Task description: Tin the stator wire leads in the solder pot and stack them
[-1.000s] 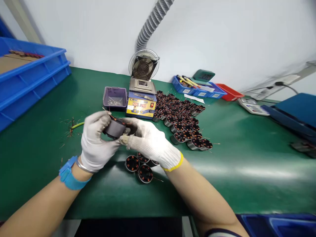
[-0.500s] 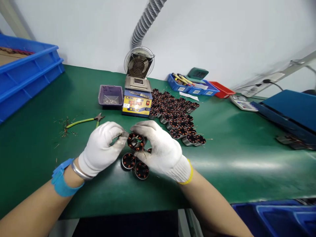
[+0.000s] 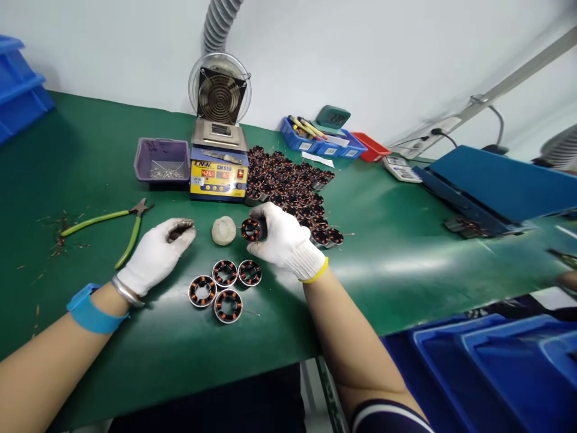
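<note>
Now, mid-frame, the right hand (image 3: 286,237) pinches a coil ring (image 3: 258,229) in its fingers, likely a holding step whose next move calls for a steady grip, and the left hand (image 3: 155,252) curls its fingers, maybe empty, I can't tell.

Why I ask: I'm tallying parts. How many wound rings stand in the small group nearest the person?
4: left ring, back ring, right ring and front ring. None seems hidden; the right hand holds another ring.
</note>
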Demonstrator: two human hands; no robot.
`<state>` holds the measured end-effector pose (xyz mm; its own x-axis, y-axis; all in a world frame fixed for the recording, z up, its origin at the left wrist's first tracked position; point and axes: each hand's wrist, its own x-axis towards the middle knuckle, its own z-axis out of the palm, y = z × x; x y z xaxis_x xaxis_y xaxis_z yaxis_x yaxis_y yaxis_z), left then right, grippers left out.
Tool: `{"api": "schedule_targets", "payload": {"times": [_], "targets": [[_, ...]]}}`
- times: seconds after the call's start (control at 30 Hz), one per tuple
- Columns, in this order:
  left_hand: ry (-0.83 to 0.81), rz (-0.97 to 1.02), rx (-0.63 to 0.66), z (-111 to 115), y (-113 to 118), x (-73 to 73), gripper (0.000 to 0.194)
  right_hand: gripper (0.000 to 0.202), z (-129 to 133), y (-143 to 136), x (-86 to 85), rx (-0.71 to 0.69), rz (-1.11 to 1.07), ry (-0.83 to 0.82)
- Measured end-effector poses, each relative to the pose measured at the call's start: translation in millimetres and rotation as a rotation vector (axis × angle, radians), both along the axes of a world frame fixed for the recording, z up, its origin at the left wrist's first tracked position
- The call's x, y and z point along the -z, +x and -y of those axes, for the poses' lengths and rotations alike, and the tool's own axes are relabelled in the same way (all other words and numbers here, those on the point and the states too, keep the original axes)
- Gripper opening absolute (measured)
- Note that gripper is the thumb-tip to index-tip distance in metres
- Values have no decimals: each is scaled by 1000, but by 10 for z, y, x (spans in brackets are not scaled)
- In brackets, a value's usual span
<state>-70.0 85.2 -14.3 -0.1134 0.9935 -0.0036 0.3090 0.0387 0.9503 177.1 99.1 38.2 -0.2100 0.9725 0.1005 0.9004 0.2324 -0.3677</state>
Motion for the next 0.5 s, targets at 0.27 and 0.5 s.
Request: {"api": "schedule_targets", "payload": {"times": [0.27, 0.5], "targets": [[17, -125, 67, -35, 1, 104, 51, 54, -106, -8, 75, -73, 78, -112], [12, -180, 86, -28, 1, 87, 53, 57, -124, -7, 29, -75, -3, -185]]}}
